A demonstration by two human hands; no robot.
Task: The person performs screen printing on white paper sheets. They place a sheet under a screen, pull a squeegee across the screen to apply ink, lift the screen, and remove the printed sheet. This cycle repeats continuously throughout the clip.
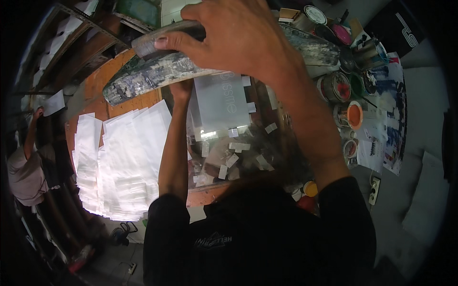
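Note:
Across the top, my right hand is closed around a worn grey bar that looks like a squeegee, its thumb lying along the near face. Just under this hand, a paint-crusted frame is tilted up over the table, and my right forearm crosses its edge. My left hand reaches beneath the frame at the left edge of a pale sheet; its fingers are hidden by the frame. The sheet has faint lettering and lies on a glossy glass-like surface dotted with small white tape pieces.
Overlapping stacks of white sheets lie left of my left forearm. Several open paint cans, one of them orange, crowd the right side. Another person at the far left raises an arm toward a white sheet. Metal racks stand behind.

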